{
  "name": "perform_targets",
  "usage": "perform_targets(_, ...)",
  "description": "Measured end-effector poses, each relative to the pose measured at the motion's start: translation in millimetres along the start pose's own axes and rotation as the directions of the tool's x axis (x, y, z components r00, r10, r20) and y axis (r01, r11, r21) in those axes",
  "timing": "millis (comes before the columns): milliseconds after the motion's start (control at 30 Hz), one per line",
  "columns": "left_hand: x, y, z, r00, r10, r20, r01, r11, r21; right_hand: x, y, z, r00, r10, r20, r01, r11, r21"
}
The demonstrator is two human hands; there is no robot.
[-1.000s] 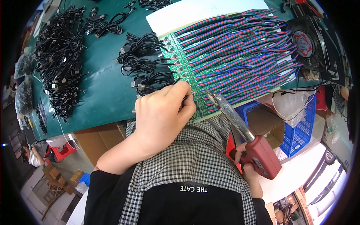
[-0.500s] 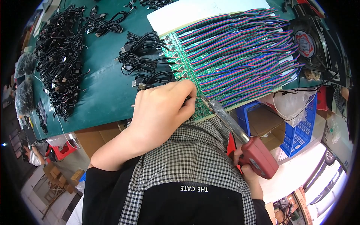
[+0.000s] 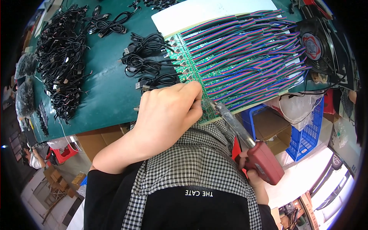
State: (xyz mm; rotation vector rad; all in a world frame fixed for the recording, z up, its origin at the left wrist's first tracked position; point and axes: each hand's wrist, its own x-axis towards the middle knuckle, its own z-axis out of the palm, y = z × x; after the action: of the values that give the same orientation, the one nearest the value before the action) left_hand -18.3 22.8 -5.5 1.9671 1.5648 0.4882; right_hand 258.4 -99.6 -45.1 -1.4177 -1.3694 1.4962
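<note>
Slight drift since a second ago: soldering iron (image 3: pixel 249 141) tip lower, toward the wearer; left hand (image 3: pixel 168 115) a touch rightward. I see left thumb and forefinger pressed together; cannot tell what they pinch. Right hand (image 3: pixel 253 176) curls round the iron's red grip, the place to hold, I'd judge: rigid, modest weight, tip likely hot. Iron slants up-left, tip over the green circuit board (image 3: pixel 207 114), probably stiff, fragile; handle by edges. Board runs lengthwise away from the wearer, USB cables (image 3: pixel 142 65) left, multicoloured wires (image 3: pixel 245 53) right.

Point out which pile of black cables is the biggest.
The long heap along the table's left side; the coiled bundles between it and the green circuit boards are far smaller.
</note>
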Motion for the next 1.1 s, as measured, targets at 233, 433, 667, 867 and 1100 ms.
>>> perform_targets(233,-3.9,2.4,-1.5,1.000,0.014,0.012,-0.015,0.996,0.083,7.5,-27.7,23.5,0.983,0.083,-0.164,-0.017,0.930,0.368)
perform_targets(433,-15.9,6.1,-13.9,0.981,0.182,-0.062,-0.165,0.963,0.213,7.4,-24.2,11.5,0.964,0.037,-0.263,0.021,0.976,0.217)
perform_targets(667,-40.9,-126.0,-84.3,0.830,-0.308,-0.465,0.553,0.570,0.608,13.1,-18.9,15.1,0.953,0.007,-0.303,0.060,0.976,0.211)
perform_targets(867,-41.6,-145.8,-107.7,0.931,-0.147,-0.333,0.288,0.859,0.424,15.7,-20.9,18.2,0.959,-0.020,-0.282,0.087,0.970,0.226)
perform_targets(1100,-15.4,-132.3,-97.5,0.800,-0.349,-0.488,0.036,0.840,-0.542,16.5,-30.2,21.9,0.938,-0.005,-0.346,0.085,0.972,0.217)
